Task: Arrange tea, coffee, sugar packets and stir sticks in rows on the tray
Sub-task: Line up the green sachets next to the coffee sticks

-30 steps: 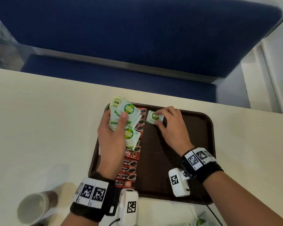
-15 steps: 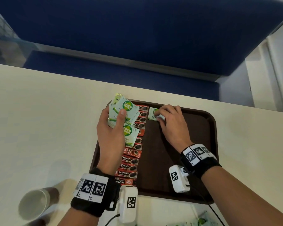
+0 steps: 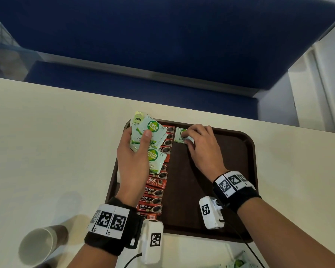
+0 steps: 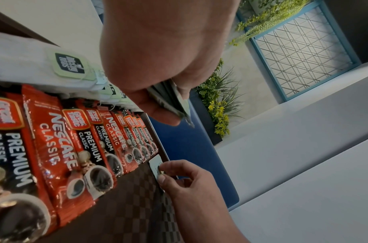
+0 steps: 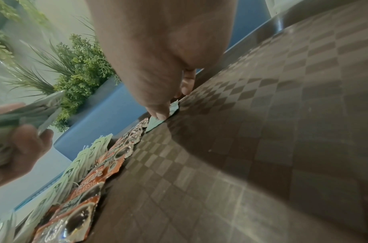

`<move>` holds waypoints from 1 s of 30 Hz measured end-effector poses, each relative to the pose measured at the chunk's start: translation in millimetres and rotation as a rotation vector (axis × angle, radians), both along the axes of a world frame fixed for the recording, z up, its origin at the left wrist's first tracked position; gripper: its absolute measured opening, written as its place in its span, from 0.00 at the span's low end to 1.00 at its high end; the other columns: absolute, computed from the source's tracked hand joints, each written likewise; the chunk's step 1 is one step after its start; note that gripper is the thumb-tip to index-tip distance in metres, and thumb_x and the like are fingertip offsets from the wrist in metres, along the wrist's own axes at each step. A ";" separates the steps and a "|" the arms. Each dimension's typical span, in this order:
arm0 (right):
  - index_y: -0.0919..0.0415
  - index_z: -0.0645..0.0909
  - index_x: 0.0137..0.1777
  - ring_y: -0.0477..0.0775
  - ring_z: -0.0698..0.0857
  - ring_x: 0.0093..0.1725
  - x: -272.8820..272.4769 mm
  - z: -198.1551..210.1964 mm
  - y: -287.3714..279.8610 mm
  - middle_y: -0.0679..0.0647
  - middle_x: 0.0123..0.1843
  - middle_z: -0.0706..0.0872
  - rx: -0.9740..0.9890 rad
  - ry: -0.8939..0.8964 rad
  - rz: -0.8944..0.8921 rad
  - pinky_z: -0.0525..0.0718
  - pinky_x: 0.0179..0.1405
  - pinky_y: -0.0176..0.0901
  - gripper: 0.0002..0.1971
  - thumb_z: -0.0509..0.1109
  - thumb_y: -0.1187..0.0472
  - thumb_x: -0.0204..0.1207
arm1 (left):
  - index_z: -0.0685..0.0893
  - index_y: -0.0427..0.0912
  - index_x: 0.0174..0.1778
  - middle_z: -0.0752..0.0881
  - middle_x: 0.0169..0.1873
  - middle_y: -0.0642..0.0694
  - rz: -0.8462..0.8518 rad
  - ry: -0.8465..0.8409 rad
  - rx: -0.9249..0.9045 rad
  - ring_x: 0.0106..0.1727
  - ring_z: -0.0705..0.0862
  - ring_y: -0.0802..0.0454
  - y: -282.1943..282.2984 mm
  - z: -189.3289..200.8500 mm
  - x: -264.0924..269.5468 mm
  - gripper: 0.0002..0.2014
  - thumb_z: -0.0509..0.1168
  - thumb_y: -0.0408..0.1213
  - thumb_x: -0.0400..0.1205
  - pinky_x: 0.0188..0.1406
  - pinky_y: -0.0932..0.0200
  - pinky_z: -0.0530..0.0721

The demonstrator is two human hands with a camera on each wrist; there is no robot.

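My left hand [image 3: 141, 140] hovers over the left side of the brown tray [image 3: 230, 151] and grips a fan of green-and-white sugar packets [image 3: 153, 126]. A column of red coffee sachets [image 3: 153, 198] runs down the tray, partly under that hand. In the left wrist view, white tea bags [image 4: 68, 65] lie in a row left of the coffee sachets [image 4: 54, 148]. My right hand [image 3: 188, 136] pinches a single sugar packet [image 3: 179, 139] that lies flat at the tray's far edge, right beside the top of the coffee column. No stir sticks show.
A paper cup [image 3: 37, 246] lies on its side on the cream table at the near left. More green packets [image 3: 238, 263] peek in at the bottom right edge. A blue bench [image 3: 162, 45] stands beyond the table. The tray's right half is bare.
My right hand has nudged the single sugar packet slightly left, closer to the far end of the coffee column. The left hand and its fan of packets have hardly moved.
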State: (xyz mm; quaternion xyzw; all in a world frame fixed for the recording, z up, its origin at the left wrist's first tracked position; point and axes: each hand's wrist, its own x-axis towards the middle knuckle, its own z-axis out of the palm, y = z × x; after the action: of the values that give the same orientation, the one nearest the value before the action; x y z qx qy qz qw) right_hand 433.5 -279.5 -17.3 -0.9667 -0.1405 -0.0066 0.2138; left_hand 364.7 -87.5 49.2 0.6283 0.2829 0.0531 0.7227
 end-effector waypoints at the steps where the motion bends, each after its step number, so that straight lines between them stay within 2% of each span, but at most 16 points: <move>1: 0.52 0.89 0.65 0.52 0.76 0.65 -0.1 0.6 0.5 0.47 0.65 0.83 0.010 0.001 -0.004 0.83 0.64 0.48 0.11 0.74 0.63 0.86 | 0.84 0.52 0.75 0.96 0.60 0.51 -0.006 -0.001 -0.007 0.55 0.98 0.51 -0.8 -0.1 0.5 0.15 0.70 0.46 0.92 0.48 0.51 0.98; 3: 0.52 0.89 0.65 0.49 0.76 0.65 -0.1 5.1 3.3 0.46 0.64 0.82 0.103 0.018 -0.038 0.82 0.63 0.45 0.10 0.74 0.61 0.87 | 0.83 0.51 0.77 0.95 0.62 0.50 -0.018 0.003 -0.022 0.56 0.97 0.51 -2.0 -1.7 2.6 0.17 0.70 0.46 0.91 0.51 0.48 0.98; 5: 0.52 0.89 0.65 0.45 0.80 0.64 -0.2 15.9 8.2 0.44 0.62 0.84 0.345 0.071 -0.122 0.81 0.62 0.41 0.09 0.73 0.57 0.88 | 0.82 0.50 0.79 0.94 0.64 0.49 -0.045 0.007 -0.021 0.58 0.97 0.51 -3.2 -2.2 5.1 0.20 0.71 0.47 0.91 0.56 0.43 0.97; 8: 0.50 0.89 0.65 0.44 0.89 0.60 -2.9 45.6 19.1 0.43 0.60 0.91 0.829 0.307 -0.223 0.87 0.56 0.40 0.10 0.74 0.50 0.88 | 0.84 0.52 0.77 0.95 0.63 0.51 -0.116 0.005 -0.013 0.61 0.96 0.52 -5.8 -4.1 8.7 0.18 0.72 0.47 0.90 0.62 0.40 0.95; 10: 0.50 0.90 0.65 0.46 0.90 0.59 -4.1 60.8 24.0 0.46 0.59 0.93 0.974 0.445 -0.221 0.88 0.49 0.37 0.11 0.76 0.50 0.85 | 0.85 0.55 0.72 0.96 0.60 0.52 -0.164 0.010 -0.016 0.58 0.96 0.53 -8.6 -3.2 10.1 0.14 0.72 0.46 0.90 0.60 0.43 0.95; 15: 0.58 0.91 0.60 0.48 0.93 0.54 -0.5 68.7 24.1 0.54 0.55 0.94 0.990 0.492 -0.227 0.89 0.46 0.36 0.09 0.81 0.63 0.82 | 0.86 0.54 0.71 0.96 0.59 0.52 -0.202 -0.005 -0.020 0.58 0.96 0.54 -12.8 1.0 11.3 0.14 0.72 0.46 0.90 0.56 0.51 0.96; 19: 0.60 0.90 0.58 0.49 0.93 0.55 -0.4 65.8 17.0 0.54 0.56 0.94 0.995 0.534 -0.253 0.91 0.47 0.40 0.05 0.78 0.64 0.84 | 0.86 0.53 0.71 0.96 0.57 0.53 -0.223 -0.004 -0.009 0.56 0.97 0.54 -13.6 0.5 11.7 0.13 0.72 0.46 0.90 0.54 0.51 0.96; 21: 0.57 0.90 0.57 0.47 0.93 0.56 2.3 63.4 10.1 0.51 0.55 0.94 0.950 0.481 -0.289 0.90 0.46 0.38 0.04 0.78 0.64 0.84 | 0.86 0.55 0.71 0.96 0.57 0.53 -0.198 0.009 -0.007 0.57 0.96 0.54 -11.6 -3.9 11.7 0.14 0.72 0.48 0.90 0.55 0.49 0.96; 25: 0.49 0.90 0.53 0.40 0.90 0.54 11.9 45.6 -9.1 0.42 0.51 0.93 0.629 0.271 -0.296 0.87 0.53 0.36 0.06 0.77 0.63 0.85 | 0.82 0.59 0.79 0.91 0.71 0.53 -0.134 0.044 0.017 0.72 0.90 0.45 -3.6 -11.2 10.1 0.33 0.75 0.68 0.80 0.71 0.34 0.89; 28: 0.45 0.89 0.53 0.48 0.85 0.57 6.4 28.6 -7.6 0.38 0.48 0.91 0.396 0.281 -0.182 0.84 0.56 0.44 0.07 0.76 0.60 0.85 | 0.82 0.56 0.80 0.92 0.69 0.51 -0.110 0.047 0.007 0.68 0.93 0.47 -0.2 -13.3 8.9 0.31 0.75 0.64 0.83 0.69 0.35 0.91; 30: 0.47 0.89 0.56 0.47 0.79 0.59 0.6 21.0 -2.9 0.37 0.49 0.89 0.314 0.293 -0.123 0.79 0.55 0.42 0.06 0.75 0.60 0.86 | 0.83 0.54 0.79 0.93 0.67 0.51 -0.111 0.040 0.019 0.66 0.94 0.48 1.0 -12.1 8.2 0.27 0.74 0.60 0.85 0.68 0.35 0.92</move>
State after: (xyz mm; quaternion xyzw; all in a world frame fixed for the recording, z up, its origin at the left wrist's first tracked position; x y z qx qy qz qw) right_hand 434.1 -282.4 3.7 -0.9189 -0.0457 0.0990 0.3791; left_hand 372.9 -86.5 37.1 0.6508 0.2616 0.0028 0.7128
